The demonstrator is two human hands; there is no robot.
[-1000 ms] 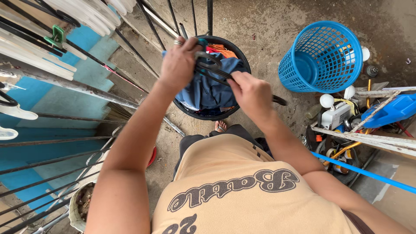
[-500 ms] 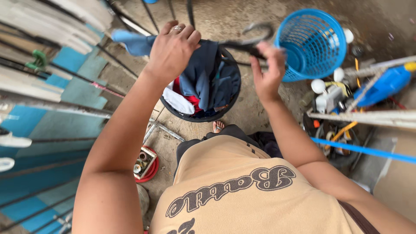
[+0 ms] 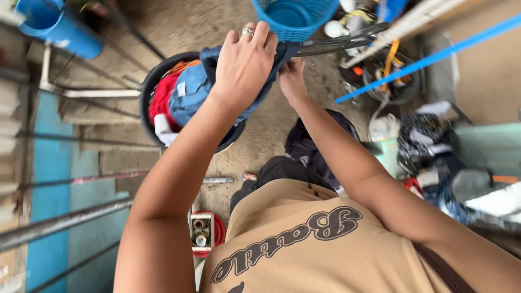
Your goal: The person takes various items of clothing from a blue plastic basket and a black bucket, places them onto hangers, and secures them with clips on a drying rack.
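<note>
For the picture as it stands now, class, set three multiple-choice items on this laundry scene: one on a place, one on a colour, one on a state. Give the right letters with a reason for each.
1. Where does the black laundry tub sit?
A. on the concrete floor, below the raised hands
B. on a table
C. hung from the blue line

2. What colour is the mesh basket at the top edge?
A. red
B. blue
C. yellow

3. What is the left hand doing?
A. lying flat and empty
B. resting on the floor
C. gripping the blue garment

Answers
1. A: the tub stands on bare concrete, with the hands above it.
2. B: its lattice wall is bright blue.
3. C: its fingers are curled round the blue cloth, while the right hand holds the dark clothes hanger beside it.
</note>
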